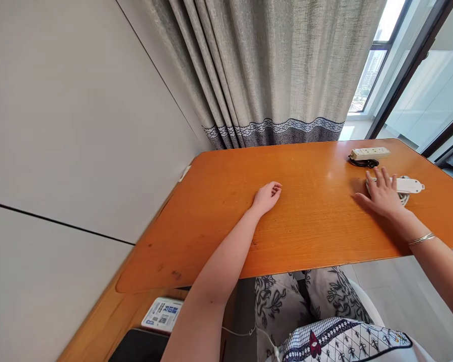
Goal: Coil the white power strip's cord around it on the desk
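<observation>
My left hand (269, 196) rests on the wooden table (219, 191) with its fingers curled in loosely, and nothing shows in them. Over on the right, my right hand (383, 196) lies palm down with its fingers spread across the left part of a white power strip (410, 185). A pale cord (403, 199) is bundled beside that strip, partly hidden by the hand. Just behind it lies a second, cream power strip (370, 153), with a coiled black cord (364, 163) along its front side.
A grey curtain (283, 65) hangs behind the table, and a pale panelled wall (60, 125) runs along its left. Below the left edge are a white box with blue print (162, 312) and a dark object (139, 346). A glass door (430, 95) stands at right.
</observation>
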### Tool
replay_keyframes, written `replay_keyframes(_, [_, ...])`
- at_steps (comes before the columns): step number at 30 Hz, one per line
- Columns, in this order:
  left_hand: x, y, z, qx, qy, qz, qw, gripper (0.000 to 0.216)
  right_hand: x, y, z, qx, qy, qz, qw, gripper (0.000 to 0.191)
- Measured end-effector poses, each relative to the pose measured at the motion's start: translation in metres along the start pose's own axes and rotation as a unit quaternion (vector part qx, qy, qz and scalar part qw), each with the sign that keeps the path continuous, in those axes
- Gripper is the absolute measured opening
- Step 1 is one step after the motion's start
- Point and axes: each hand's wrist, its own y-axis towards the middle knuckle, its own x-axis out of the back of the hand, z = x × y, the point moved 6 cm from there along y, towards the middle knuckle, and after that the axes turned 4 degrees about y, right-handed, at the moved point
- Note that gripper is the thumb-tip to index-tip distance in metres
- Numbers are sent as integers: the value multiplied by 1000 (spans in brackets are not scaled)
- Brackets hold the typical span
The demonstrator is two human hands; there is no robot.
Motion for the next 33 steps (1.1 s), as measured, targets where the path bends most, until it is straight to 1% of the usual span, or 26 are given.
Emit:
replay_keyframes(1, [0,0,0,-1,-1,-1,1000,15,1,1,18,27,22,-2,999,81])
replay_keyframes(2, [1,0,0,-3,-3,-2,1000,16,0,3,40,62,46,11,997,78])
replay_keyframes(5, [2,-1,0,-6,-8,-8,1000,17,-8,10,108,162,105,93,977,78])
replay_keyframes(7, [4,-1,0,-6,-9,-14,1000,19,-12,14,149,220,131,125,959,78])
replay_keyframes(9, [5,-1,0,-7,-7,-19,1000,20,-16,17,181,266,157,145,940,75])
replay_keyframes(11, [7,-1,1,-7,-2,-24,1000,21,-23,19,198,282,176,167,928,71])
replay_keyframes(13, [7,0,2,-5,6,-26,1000,21,-30,20,202,280,188,187,923,69])
replay_keyframes(17, [9,0,3,-6,27,-24,999,20,-35,18,191,279,212,205,914,70])
replay_keyframes(21, [8,0,0,-21,52,-7,998,16,-36,17,184,276,216,207,913,70])
replay_keyframes(28, [7,-2,-4,-55,76,19,995,13,-35,16,187,277,212,202,915,68])
replay_keyframes(33, [7,-3,-4,-62,87,32,994,12,-35,16,187,279,215,201,914,68])
